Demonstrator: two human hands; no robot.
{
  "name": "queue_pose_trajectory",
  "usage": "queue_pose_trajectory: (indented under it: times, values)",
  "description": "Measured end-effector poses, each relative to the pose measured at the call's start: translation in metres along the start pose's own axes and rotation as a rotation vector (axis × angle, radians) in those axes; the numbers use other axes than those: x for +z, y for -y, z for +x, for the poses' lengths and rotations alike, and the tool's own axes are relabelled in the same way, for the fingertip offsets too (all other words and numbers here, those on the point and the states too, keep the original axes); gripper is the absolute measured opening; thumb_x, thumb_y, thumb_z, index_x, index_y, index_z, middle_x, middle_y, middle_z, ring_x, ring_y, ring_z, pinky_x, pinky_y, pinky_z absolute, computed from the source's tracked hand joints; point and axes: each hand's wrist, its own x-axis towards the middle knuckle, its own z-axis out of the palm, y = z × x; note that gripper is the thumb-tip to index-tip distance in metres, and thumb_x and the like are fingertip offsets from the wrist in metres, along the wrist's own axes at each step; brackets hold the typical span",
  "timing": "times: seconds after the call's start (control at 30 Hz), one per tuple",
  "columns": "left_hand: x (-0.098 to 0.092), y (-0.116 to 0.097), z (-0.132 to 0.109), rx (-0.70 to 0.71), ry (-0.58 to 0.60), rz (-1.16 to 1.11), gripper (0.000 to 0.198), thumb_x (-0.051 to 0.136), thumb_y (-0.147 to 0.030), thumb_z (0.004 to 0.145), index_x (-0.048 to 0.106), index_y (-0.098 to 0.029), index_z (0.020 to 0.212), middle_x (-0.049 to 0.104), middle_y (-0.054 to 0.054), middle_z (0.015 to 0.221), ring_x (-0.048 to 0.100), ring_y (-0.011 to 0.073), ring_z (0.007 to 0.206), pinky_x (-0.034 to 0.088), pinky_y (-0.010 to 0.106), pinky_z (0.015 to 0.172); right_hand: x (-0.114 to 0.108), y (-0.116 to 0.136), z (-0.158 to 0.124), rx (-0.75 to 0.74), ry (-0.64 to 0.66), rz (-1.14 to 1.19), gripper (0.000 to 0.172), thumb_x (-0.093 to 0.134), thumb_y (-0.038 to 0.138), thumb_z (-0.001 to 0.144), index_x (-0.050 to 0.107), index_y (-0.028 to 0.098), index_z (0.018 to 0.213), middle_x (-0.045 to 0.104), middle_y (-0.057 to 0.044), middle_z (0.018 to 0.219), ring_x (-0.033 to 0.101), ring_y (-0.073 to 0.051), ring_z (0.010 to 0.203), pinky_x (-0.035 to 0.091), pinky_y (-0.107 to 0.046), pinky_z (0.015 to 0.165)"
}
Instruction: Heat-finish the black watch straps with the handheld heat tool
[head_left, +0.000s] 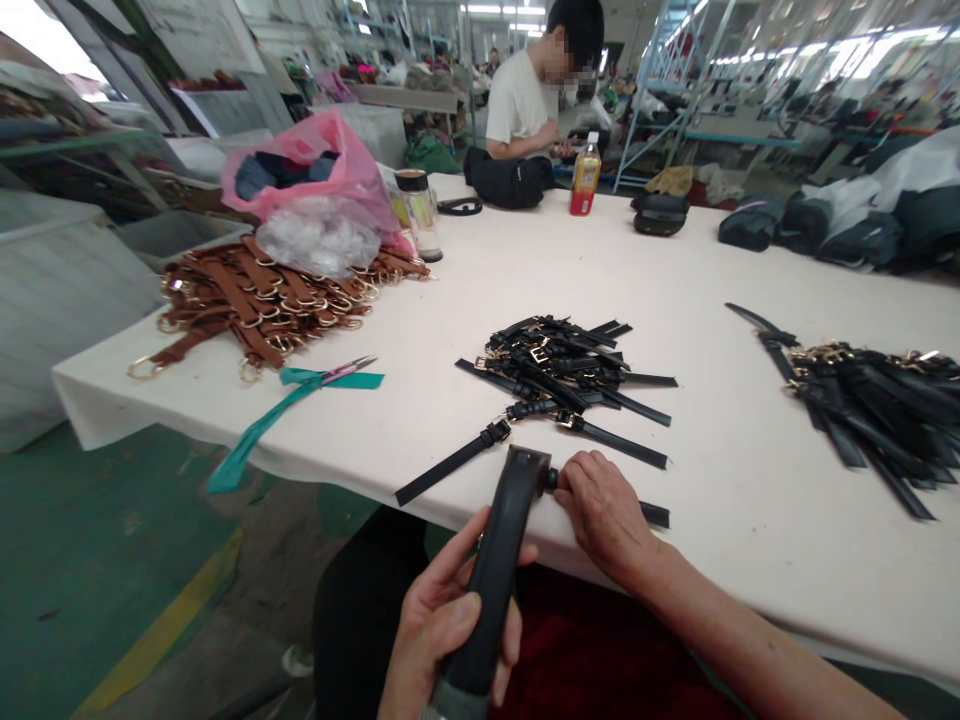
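Note:
My left hand (442, 620) is wrapped round a long, smooth black hand tool (501, 560) with a squared head; its exact kind I cannot make out. The tool tilts up from my lap to the table's front edge. My right hand (604, 505) is closed on a short black strap (655, 515), whose tail sticks out to the right. The strap's other end shows left of my fingers, close against the tool's head; I cannot tell whether they touch. Just beyond both hands lies a loose pile of black buckled straps (555, 365) with gold-coloured buckles.
More black straps (877, 400) are heaped at the right. Scissors (349, 370) lie on a green ribbon (262, 430) at the left, near brown straps (247, 295) and a pink bag (315, 165). A drink bottle (586, 175) stands at the back, near another person (517, 105).

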Motion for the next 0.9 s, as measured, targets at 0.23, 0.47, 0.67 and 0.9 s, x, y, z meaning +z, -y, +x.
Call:
queue_pose_trajectory:
  times: [0.23,0.47,0.67,0.9]
  values:
    - [-0.004,0.001,0.000,-0.002,0.030,0.011,0.051,0.058,-0.029,0.081,0.049,-0.028,0.131,0.067,0.019,0.113,0.060,0.0133,0.047,0.045,0.018,0.036,-0.004,-0.010,-0.002,0.078,-0.055,0.308,0.005,0.056,0.019,0.081,0.059,0.019,0.079,0.057,-0.005,0.080,0.052,-0.018,0.080,0.042,-0.030,0.073]
    - [0.000,-0.001,0.000,0.002,0.023,-0.009,0.051,0.059,-0.029,0.080,0.050,-0.027,0.130,0.067,0.018,0.113,0.059,0.0125,0.046,0.046,0.017,0.036,-0.014,-0.019,0.019,0.165,0.129,0.355,0.014,0.058,0.015,0.075,0.070,0.023,0.072,0.064,0.000,0.072,0.058,-0.014,0.068,0.043,-0.025,0.067]
    - [-0.004,0.000,0.001,-0.018,0.033,-0.017,0.054,0.062,-0.030,0.079,0.049,-0.028,0.131,0.066,0.019,0.116,0.061,0.0130,0.047,0.047,0.018,0.036,-0.023,-0.029,0.027,0.113,0.269,0.401,0.015,0.058,0.021,0.077,0.073,0.023,0.077,0.067,0.001,0.075,0.059,-0.012,0.069,0.042,-0.023,0.065]
    - [-0.003,-0.002,0.001,-0.029,0.021,-0.015,0.052,0.063,-0.031,0.078,0.051,-0.028,0.129,0.068,0.019,0.112,0.060,0.0132,0.045,0.047,0.019,0.036,-0.023,-0.025,0.029,0.109,0.251,0.336,0.013,0.059,0.020,0.074,0.072,0.022,0.074,0.066,0.001,0.071,0.057,-0.011,0.063,0.040,-0.021,0.060]
